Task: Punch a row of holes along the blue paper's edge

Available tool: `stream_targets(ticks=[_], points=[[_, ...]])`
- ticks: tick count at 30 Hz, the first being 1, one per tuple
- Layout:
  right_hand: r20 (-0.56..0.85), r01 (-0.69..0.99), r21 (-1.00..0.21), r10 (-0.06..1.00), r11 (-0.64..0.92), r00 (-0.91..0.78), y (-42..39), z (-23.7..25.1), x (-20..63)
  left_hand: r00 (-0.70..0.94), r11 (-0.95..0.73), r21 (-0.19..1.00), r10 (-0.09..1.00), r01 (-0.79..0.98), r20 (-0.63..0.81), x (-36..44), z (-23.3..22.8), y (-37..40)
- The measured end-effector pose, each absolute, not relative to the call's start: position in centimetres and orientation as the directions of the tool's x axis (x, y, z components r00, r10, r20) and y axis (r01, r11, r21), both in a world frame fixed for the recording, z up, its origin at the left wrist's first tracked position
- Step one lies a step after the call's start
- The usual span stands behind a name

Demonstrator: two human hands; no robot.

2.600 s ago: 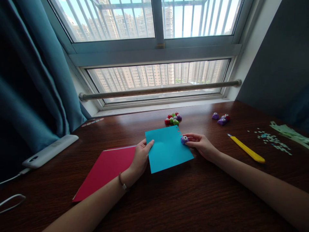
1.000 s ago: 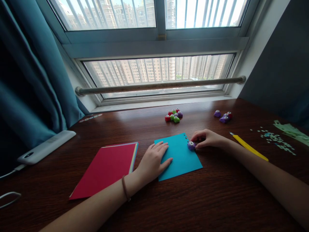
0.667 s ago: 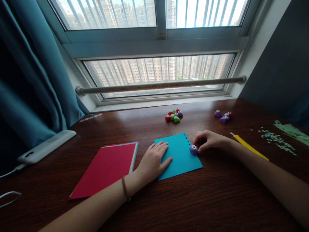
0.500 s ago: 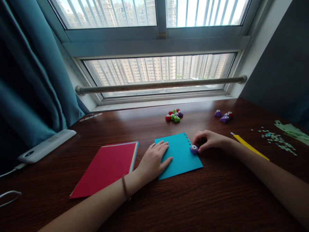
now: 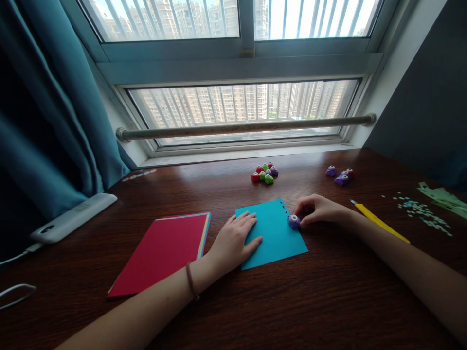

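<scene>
Desk [image 5: 292, 301], dark wood, is running under the window. Red stack [image 5: 160, 250] is lying near left. Blue sheet [image 5: 272, 233] is lying flat at centre, a row of holes along its right edge. Left hand [image 5: 233, 240] is resting flat, fingers spread, pressing the sheet's left side, gripping nothing. Right hand [image 5: 317, 210] is pinching a purple punch [image 5: 294, 221] sitting on the sheet's right edge. Yellow knife [image 5: 379, 227] is lying right. Punches [image 5: 264, 173] are clustering far centre, three more [image 5: 341, 175] far right. Scraps [image 5: 419, 214] are lying far right.
</scene>
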State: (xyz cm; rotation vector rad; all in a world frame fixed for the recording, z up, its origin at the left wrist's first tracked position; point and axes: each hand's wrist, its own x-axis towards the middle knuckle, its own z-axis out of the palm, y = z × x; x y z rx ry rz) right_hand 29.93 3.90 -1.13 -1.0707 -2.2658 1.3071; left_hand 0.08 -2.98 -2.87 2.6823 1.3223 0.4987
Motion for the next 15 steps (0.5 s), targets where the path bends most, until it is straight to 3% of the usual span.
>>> stream_targets(ticks=[15], points=[[-0.085, 0.479, -0.794, 0.711, 0.374, -0.697, 3.72, -0.83, 29.71, 0.571, -0.610, 0.253, 0.792, 0.751, 0.214, 0.09, -2.66, -3.11]])
